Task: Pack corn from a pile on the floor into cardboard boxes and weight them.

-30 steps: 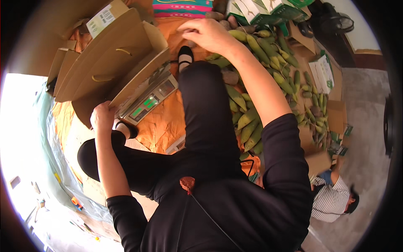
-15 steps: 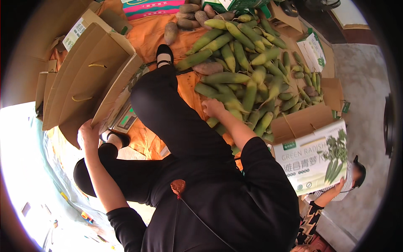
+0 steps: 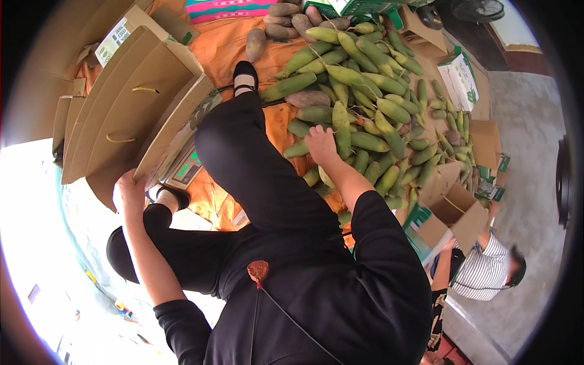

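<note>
At the left, my left hand [image 3: 129, 192] pinches the lower edge of an open cardboard box [image 3: 131, 115] with yellow rope handles. The box leans beside a scale [image 3: 181, 173] with a lit green display, partly hidden by my leg. My right hand [image 3: 320, 145] rests at the near left edge of a big pile of green radishes [image 3: 389, 112], its fingers apart and touching the pile. Just right of its fingertips, a green radish [image 3: 342, 129] points toward me. No radish is gripped.
An orange sheet [image 3: 222, 45] lies under the pile. Brownish root vegetables [image 3: 256, 44] lie at its far left. Beyond stands a pink and teal box [image 3: 228, 8]. At the right, another person in stripes [image 3: 486, 271] and a patterned sleeve [image 3: 438, 310] are near an open carton [image 3: 453, 213].
My right hand has moved slightly away from me and right, over the radishes. The printed carton at the right has been turned, its opening now showing. My left hand stays on the box.
</note>
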